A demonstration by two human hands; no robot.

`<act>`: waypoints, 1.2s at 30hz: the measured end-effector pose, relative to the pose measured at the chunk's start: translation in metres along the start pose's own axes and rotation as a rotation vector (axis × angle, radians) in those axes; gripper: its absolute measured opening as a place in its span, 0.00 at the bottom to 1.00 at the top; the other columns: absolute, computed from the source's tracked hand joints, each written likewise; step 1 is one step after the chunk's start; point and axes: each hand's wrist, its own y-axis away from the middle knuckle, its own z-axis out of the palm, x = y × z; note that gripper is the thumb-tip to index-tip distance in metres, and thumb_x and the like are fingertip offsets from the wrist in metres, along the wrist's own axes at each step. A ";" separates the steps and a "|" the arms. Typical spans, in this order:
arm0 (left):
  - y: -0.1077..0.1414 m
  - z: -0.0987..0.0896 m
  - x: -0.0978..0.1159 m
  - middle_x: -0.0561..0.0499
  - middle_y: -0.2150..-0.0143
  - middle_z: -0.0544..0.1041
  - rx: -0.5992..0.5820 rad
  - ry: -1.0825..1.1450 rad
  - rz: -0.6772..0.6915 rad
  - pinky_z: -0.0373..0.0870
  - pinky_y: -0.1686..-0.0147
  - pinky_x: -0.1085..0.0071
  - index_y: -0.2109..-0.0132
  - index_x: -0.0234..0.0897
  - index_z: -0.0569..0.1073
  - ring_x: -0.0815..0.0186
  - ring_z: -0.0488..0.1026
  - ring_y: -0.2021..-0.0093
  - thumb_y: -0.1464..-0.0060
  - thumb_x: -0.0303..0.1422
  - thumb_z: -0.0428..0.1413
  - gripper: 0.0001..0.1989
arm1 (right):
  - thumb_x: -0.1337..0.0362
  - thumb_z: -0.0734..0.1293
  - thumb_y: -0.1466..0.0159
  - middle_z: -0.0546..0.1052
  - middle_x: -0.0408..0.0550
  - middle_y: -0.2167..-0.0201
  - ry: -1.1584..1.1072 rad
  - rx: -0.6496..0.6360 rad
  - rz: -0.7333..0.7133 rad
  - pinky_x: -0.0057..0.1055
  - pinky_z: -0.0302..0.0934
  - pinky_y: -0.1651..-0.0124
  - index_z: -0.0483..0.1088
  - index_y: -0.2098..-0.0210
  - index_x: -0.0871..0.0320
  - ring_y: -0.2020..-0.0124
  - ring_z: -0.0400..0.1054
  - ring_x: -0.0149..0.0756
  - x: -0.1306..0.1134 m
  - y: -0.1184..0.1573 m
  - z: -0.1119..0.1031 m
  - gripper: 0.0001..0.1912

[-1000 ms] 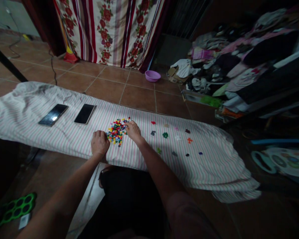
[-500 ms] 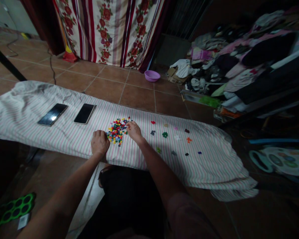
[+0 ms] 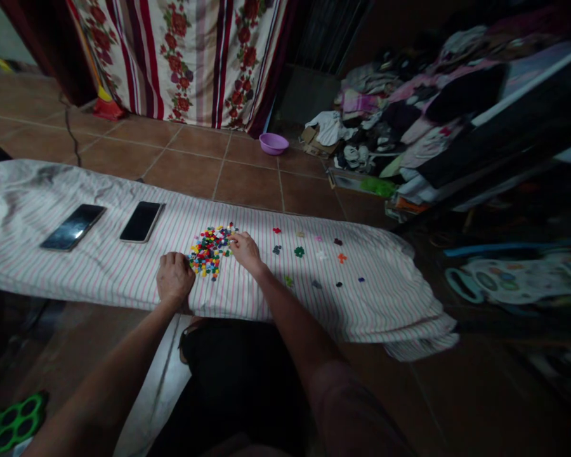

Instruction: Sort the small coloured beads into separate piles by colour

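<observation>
A pile of tiny multicoloured pieces lies on the striped cloth. At the pile's left edge rests my left hand, its fingers curled; whether they hold anything is hidden. My right hand pinches at the pile's right edge, over something too small to make out. To the right, small groups sorted by colour are spread out, among them red, green, orange, white, dark grey and blue.
Two phones, one farther left and another nearer the pile, lie on the cloth. Beyond are a purple basin, a floral curtain and heaped clothes. A green-rimmed object is at lower left.
The whole view has shifted, so the cloth and objects appear farther left. Both hands keep nearly the same places beside the pile, fingers still curled.
</observation>
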 end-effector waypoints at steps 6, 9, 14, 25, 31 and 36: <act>0.000 -0.002 0.001 0.39 0.58 0.73 -0.017 -0.014 -0.009 0.64 0.56 0.58 0.60 0.36 0.72 0.50 0.66 0.52 0.42 0.31 0.46 0.11 | 0.71 0.62 0.35 0.74 0.47 0.57 -0.019 0.060 0.049 0.29 0.64 0.50 0.76 0.54 0.53 0.59 0.70 0.34 0.014 0.011 -0.016 0.14; 0.001 -0.003 0.001 0.39 0.58 0.74 -0.021 -0.019 -0.016 0.64 0.56 0.58 0.60 0.37 0.72 0.50 0.65 0.52 0.41 0.32 0.45 0.12 | 0.73 0.62 0.37 0.75 0.47 0.57 -0.015 0.099 0.075 0.30 0.63 0.48 0.76 0.55 0.54 0.58 0.70 0.34 0.029 0.019 -0.029 0.15; 0.001 -0.002 0.000 0.38 0.57 0.73 -0.031 -0.011 -0.025 0.64 0.57 0.57 0.59 0.36 0.73 0.50 0.65 0.52 0.42 0.33 0.45 0.13 | 0.73 0.60 0.38 0.76 0.48 0.58 -0.007 0.225 0.154 0.31 0.64 0.48 0.76 0.57 0.55 0.57 0.70 0.36 0.065 0.036 -0.057 0.16; 0.001 -0.008 0.003 0.36 0.56 0.74 -0.059 -0.035 -0.028 0.66 0.58 0.58 0.59 0.34 0.73 0.49 0.68 0.51 0.42 0.32 0.46 0.12 | 0.73 0.58 0.43 0.78 0.52 0.64 0.092 0.494 0.429 0.33 0.64 0.51 0.76 0.60 0.60 0.59 0.71 0.40 0.157 0.085 -0.119 0.18; 0.001 -0.009 0.005 0.38 0.57 0.74 -0.043 0.007 -0.051 0.67 0.59 0.57 0.60 0.36 0.73 0.48 0.67 0.51 0.43 0.31 0.48 0.10 | 0.72 0.59 0.47 0.77 0.50 0.66 0.153 0.554 0.555 0.32 0.64 0.54 0.77 0.66 0.57 0.61 0.71 0.39 0.189 0.102 -0.126 0.16; 0.001 -0.010 0.005 0.37 0.57 0.74 -0.052 0.018 -0.048 0.68 0.57 0.57 0.59 0.35 0.73 0.49 0.68 0.51 0.45 0.30 0.49 0.10 | 0.73 0.60 0.46 0.79 0.50 0.64 0.184 0.509 0.608 0.32 0.65 0.55 0.76 0.59 0.57 0.60 0.72 0.40 0.198 0.098 -0.122 0.19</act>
